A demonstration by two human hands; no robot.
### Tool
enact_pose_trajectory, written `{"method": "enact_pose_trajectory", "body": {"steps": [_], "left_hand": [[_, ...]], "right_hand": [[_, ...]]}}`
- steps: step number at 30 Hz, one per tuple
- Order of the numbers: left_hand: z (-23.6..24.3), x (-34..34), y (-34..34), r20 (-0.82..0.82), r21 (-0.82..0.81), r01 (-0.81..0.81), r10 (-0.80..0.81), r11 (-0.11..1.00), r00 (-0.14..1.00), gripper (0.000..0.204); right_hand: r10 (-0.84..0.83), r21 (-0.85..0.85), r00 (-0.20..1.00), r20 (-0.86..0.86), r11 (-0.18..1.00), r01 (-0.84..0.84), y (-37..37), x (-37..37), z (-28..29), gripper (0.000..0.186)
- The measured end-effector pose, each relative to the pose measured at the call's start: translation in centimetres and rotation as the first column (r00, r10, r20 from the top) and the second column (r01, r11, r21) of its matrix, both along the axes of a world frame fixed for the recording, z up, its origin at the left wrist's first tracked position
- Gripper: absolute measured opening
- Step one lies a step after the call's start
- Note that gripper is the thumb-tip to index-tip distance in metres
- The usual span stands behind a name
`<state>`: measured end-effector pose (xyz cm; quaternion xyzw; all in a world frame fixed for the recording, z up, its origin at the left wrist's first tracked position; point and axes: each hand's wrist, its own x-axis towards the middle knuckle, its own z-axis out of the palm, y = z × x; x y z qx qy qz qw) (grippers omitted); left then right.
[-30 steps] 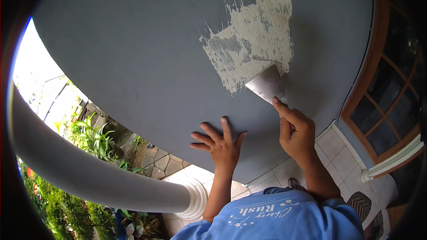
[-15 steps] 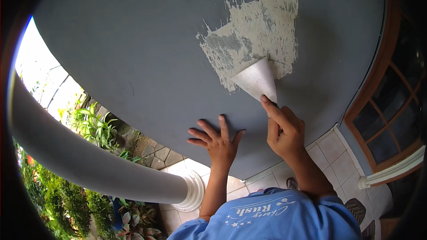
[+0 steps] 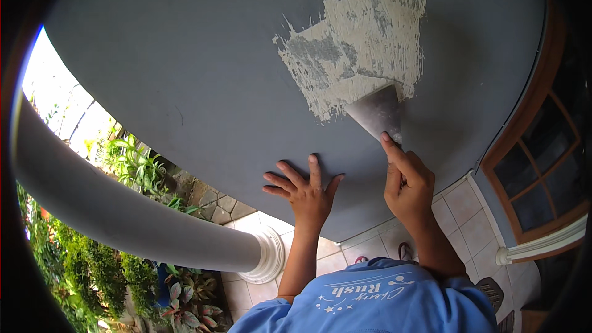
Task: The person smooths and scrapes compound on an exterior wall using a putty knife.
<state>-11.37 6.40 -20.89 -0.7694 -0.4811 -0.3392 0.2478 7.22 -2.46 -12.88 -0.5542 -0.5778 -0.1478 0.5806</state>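
My right hand (image 3: pixel 407 182) grips a metal putty knife (image 3: pixel 377 113), forefinger laid along its blade, and presses the blade flat to a grey wall (image 3: pixel 185 74). The blade's edge sits at the lower rim of a rough off-white filler patch (image 3: pixel 364 43) spread on the wall. My left hand (image 3: pixel 305 191) lies flat on the grey wall with fingers spread, a hand's width left of the right hand and below the patch.
A pale round column (image 3: pixel 123 209) with a ringed base (image 3: pixel 271 256) stands at left. Green plants (image 3: pixel 129 166) grow beyond it. A wooden-framed window (image 3: pixel 536 179) is at right. Light floor tiles (image 3: pixel 468 209) run along the wall's foot.
The putty knife swept up across the filler half a second ago, then came back to the patch's lower right edge. My left hand stayed flat on the wall.
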Motion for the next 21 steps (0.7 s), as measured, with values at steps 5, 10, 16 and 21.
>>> {"method": "enact_pose_trajectory", "body": {"steps": [5,10,16,21], "left_hand": [[0.1,-0.1,0.1,0.016,0.008,0.014,-0.014,1.0,1.0,0.116],[0.4,0.0,-0.1,0.013,-0.008,0.008,-0.008,1.0,1.0,0.115],[0.1,0.0,0.0,0.019,-0.011,0.011,-0.01,1.0,1.0,0.111],[0.1,0.1,-0.2,0.005,-0.006,-0.016,0.016,1.0,1.0,0.109]], "right_hand": [[-0.001,0.01,0.998,0.065,1.0,0.0,-0.1,-0.2,2.0,0.047],[-0.016,-0.047,1.0,0.011,0.999,0.016,-1.0,0.1,-0.2,0.048],[0.02,-0.013,0.995,0.101,1.0,-0.018,-0.6,-0.2,1.4,0.048],[-0.042,-0.017,0.996,0.079,0.999,0.043,-0.2,-0.1,0.5,0.049]]}}
